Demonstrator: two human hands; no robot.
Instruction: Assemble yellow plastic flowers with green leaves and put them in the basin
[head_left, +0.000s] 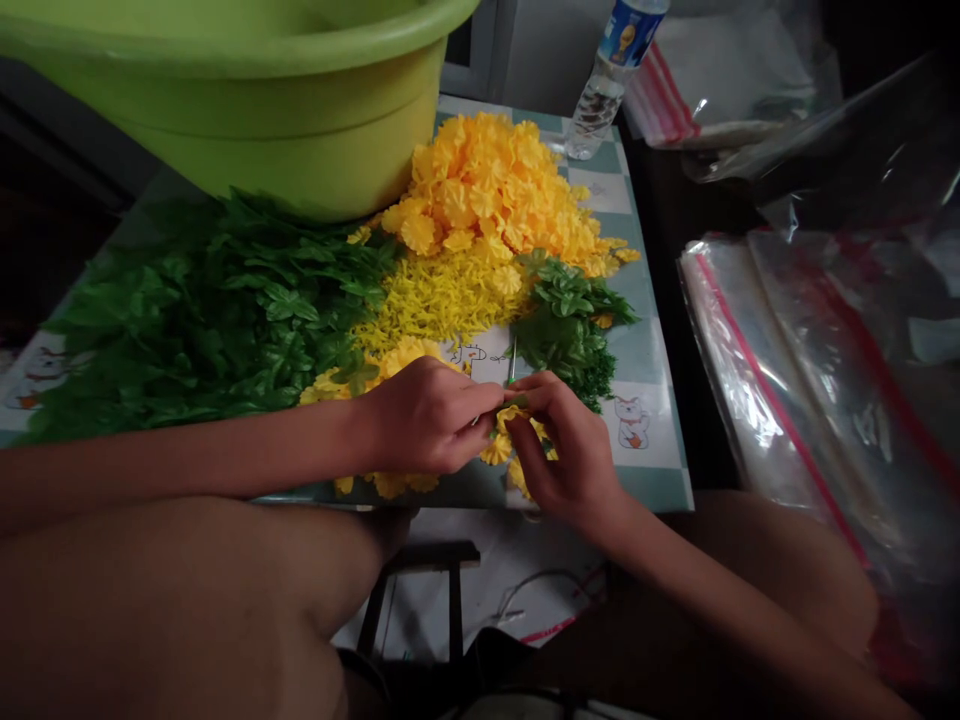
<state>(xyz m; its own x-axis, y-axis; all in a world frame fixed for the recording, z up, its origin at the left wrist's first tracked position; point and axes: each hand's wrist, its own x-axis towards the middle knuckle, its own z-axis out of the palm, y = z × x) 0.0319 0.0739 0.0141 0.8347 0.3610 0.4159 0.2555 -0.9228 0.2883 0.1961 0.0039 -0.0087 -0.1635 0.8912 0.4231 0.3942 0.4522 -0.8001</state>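
Observation:
My left hand [435,415] is closed, its fingertips pinched together and meeting those of my right hand near the table's front edge. What the left fingertips hold is hidden. My right hand [570,440] is closed on a thin stem [513,358], which sticks up past its fingers and is green near them. Yellow artificial flowers [495,449] show just below and between the fingers. More yellow petal pieces [409,352] lie behind and under the left hand. Beyond the right hand sits a small heap of green artificial leaves [562,345].
A large green tub [300,120] stands at the back left. On the table [656,400] are a big leaf pile [202,310], orange-yellow flowers [495,190], thin yellow pieces [435,300] and a water bottle [600,100]. Clear plastic bags [780,330] lie to the right.

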